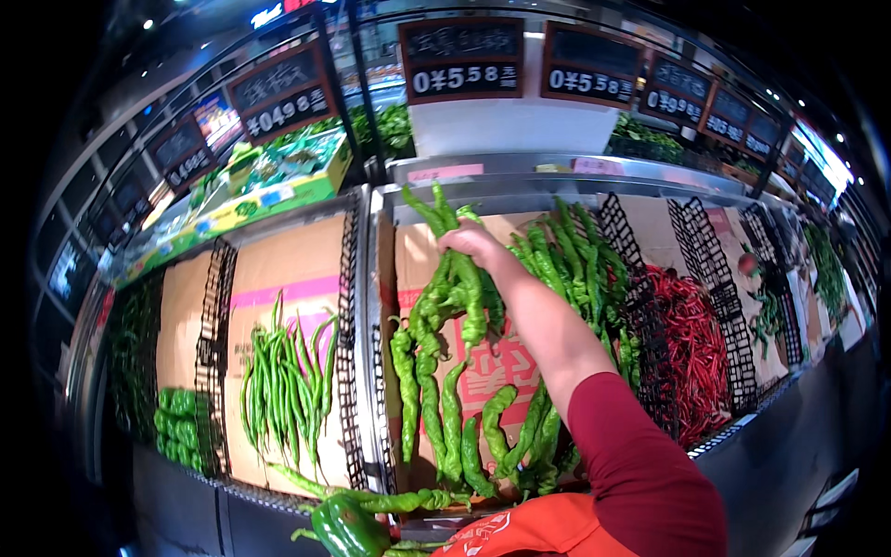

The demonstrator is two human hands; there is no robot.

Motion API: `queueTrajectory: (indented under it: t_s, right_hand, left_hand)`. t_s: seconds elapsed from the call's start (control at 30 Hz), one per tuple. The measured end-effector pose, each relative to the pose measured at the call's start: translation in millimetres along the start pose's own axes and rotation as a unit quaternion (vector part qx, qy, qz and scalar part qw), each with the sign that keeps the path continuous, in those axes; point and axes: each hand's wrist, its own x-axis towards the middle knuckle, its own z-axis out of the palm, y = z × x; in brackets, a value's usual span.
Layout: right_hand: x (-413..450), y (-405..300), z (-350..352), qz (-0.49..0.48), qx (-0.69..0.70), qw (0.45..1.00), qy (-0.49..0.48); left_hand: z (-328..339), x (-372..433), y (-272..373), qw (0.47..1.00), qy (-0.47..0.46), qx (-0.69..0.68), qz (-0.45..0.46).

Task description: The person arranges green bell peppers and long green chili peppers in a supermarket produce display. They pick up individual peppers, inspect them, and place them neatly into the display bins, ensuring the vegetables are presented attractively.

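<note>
My right hand point(472, 240) grips a bunch of long, wrinkled green peppers point(445, 296) above the middle bin. Their tips point up past the hand and the rest hang below it. At the bottom edge of the view, a green bell pepper point(348, 526) and long green peppers point(411, 500) are held before the red apron. Only a small patch of my left hand point(381, 518) shows between them. Beneath my right hand, more long green peppers point(452, 425) lie spread on the printed cardboard point(498, 379) lining the bin. A denser pile point(578, 264) fills its right side.
Slender green chillies point(289, 383) lie in the bin to the left, with bell peppers point(179, 428) farther left. Red chillies point(689, 355) fill a bin at right. Black mesh dividers point(351, 348) separate bins. Price boards point(463, 61) hang over the back ledge.
</note>
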Motion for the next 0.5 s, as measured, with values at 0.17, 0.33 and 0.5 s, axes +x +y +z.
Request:
queueTrajectory:
  t_s: [0.17,0.33,0.5]
  right_hand:
    - [-14,-16,11,-0.036,-0.102,0.994,0.027]
    - [-22,19,31,0.073,-0.364,0.926,0.066]
    - [-53,20,11,-0.059,-0.323,0.944,0.032]
  left_hand:
    - [19,25,-6,0.999,-0.006,0.025,-0.034]
    - [28,34,-12,0.998,-0.016,0.040,-0.054]
    - [32,35,-15,0.996,-0.018,0.047,-0.069]
